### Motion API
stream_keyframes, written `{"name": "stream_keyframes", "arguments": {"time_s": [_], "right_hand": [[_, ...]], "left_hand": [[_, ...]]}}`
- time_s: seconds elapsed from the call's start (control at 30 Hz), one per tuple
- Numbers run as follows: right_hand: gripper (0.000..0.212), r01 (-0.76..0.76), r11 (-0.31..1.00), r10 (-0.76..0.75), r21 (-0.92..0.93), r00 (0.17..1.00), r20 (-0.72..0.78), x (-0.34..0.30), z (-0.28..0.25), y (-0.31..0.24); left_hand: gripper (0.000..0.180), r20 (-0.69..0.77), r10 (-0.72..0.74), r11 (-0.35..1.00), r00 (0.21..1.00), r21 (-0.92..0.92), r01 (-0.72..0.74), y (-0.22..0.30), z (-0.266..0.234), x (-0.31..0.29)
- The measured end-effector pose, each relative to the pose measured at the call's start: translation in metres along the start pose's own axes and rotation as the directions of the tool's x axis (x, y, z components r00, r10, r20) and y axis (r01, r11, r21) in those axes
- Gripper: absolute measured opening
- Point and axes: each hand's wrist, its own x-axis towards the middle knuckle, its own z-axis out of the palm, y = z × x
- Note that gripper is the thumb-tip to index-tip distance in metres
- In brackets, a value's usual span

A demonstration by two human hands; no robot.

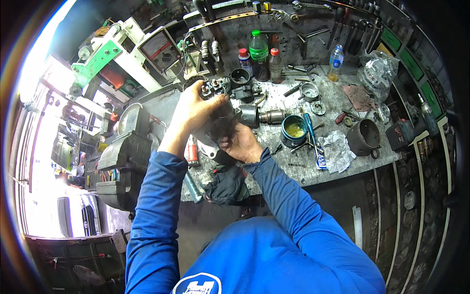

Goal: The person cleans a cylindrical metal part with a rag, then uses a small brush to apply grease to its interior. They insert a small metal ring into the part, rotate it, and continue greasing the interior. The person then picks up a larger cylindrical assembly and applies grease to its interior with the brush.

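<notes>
Between both hands, above the near left part of the workbench (338, 117), is a dark, greasy starter motor (219, 120). My left hand (196, 109) wraps over its upper side, thumb stretched across, close to the bolt-like terminals at its far end. From below and to the right, my right hand (245, 144) grips it, fingers curled and partly hidden behind it. A pale metal housing shows at its near end. Just right of it lie a dark cylindrical part (248, 116) and an armature (272, 116). Beneath my right wrist is a dark rag (226, 185).
A large bench vise (122, 157) stands at the left. To the right are an open tub of yellowish grease (295, 130), a white rag (337, 152) and a metal ring housing (364, 137). Several bottles, including a green-capped one (258, 54), line the back.
</notes>
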Motion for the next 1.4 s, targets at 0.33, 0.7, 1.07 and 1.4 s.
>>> {"name": "stream_keyframes", "arguments": {"time_s": [0.33,0.7,1.07,1.4], "right_hand": [[0.031,-0.097,0.994,0.08,-0.047,0.957,-0.279,-0.007,0.017,-0.012],[0.028,-0.067,0.997,0.071,0.023,0.948,-0.309,-0.005,0.027,-0.01],[0.027,-0.079,0.995,0.094,0.061,0.942,-0.321,-0.009,0.024,-0.012],[0.022,-0.068,0.995,0.04,-0.073,0.943,-0.329,-0.005,0.022,-0.017]], "left_hand": [[0.059,0.021,-0.049,0.999,0.999,-0.003,0.049,0.004,0.0,-0.003],[0.066,-0.018,-0.025,1.0,1.0,0.003,0.025,0.002,0.002,-0.002],[0.07,-0.133,0.016,0.967,0.991,0.255,0.018,-0.001,0.003,-0.003],[0.072,-0.122,-0.113,0.993,0.986,-0.026,0.111,0.011,0.005,-0.023]]}}
